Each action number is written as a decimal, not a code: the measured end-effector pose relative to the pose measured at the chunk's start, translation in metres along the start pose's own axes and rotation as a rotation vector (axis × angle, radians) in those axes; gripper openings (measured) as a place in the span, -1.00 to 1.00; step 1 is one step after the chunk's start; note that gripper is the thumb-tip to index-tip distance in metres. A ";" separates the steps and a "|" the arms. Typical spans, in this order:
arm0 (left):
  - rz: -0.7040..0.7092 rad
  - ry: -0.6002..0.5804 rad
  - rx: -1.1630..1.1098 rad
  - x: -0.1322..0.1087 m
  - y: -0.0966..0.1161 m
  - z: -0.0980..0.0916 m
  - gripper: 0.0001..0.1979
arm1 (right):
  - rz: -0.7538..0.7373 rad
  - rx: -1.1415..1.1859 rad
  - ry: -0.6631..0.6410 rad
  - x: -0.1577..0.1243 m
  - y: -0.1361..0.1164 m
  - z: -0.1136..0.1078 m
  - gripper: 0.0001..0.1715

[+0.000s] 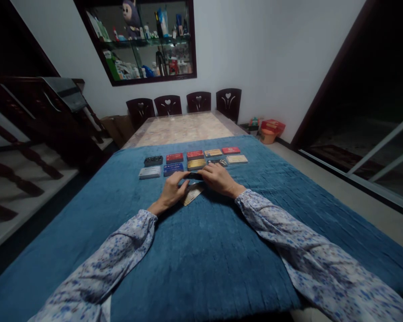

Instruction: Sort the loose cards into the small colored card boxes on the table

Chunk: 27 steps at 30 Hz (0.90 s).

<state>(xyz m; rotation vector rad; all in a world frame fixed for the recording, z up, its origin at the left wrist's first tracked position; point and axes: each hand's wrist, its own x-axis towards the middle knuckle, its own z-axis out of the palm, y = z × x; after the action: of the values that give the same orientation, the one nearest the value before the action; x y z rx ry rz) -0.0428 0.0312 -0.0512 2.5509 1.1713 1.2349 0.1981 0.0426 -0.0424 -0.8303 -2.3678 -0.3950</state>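
Observation:
My left hand [170,189] and my right hand [220,180] meet over the blue cloth. Between their fingertips they grip a small dark flat object [195,175], perhaps a card or a stack of cards; its face is hidden. A pale yellowish card [192,194] with print lies at a slant just below it, close to my left thumb. Directly beyond the hands are a gold stack of cards [196,164] and a black-and-white patterned stack [218,162], partly covered by my right hand. A blue stack [173,169] is left of the fingers.
Farther stacks include a black one [153,160], a silver one [150,172], red ones [174,157] and a cream one [237,158]. The blue cloth [201,250] covers the near part of a stone-topped table [184,126]. Several dark chairs [199,102] stand at its far end.

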 end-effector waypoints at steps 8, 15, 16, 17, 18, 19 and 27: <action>0.078 -0.007 0.018 -0.001 -0.001 -0.001 -0.78 | -0.039 -0.034 -0.076 0.000 -0.001 0.001 -0.72; 0.040 -0.048 -0.011 -0.003 0.000 0.002 -0.77 | -0.028 0.012 -0.037 0.000 -0.001 0.005 -0.69; 0.036 -0.046 -0.016 -0.003 0.000 0.001 -0.77 | -0.017 0.021 -0.027 -0.001 -0.001 0.006 -0.68; 0.033 -0.040 -0.021 -0.003 0.000 0.001 -0.76 | -0.006 0.030 -0.018 -0.001 0.000 0.007 -0.66; 0.027 -0.032 -0.024 -0.003 -0.001 0.000 -0.76 | 0.005 0.040 -0.013 -0.002 0.000 0.008 -0.65; 0.018 -0.026 -0.026 -0.003 -0.001 -0.001 -0.75 | 0.016 0.052 -0.011 -0.002 0.001 0.009 -0.65; -0.051 -0.037 -0.013 -0.001 -0.003 -0.003 -0.70 | 0.066 0.098 -0.016 -0.007 0.003 0.016 -0.60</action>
<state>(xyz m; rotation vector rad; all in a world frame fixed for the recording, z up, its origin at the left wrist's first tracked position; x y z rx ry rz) -0.0469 0.0326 -0.0509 2.5071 1.2084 1.1752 0.1978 0.0491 -0.0594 -0.8656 -2.3474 -0.2437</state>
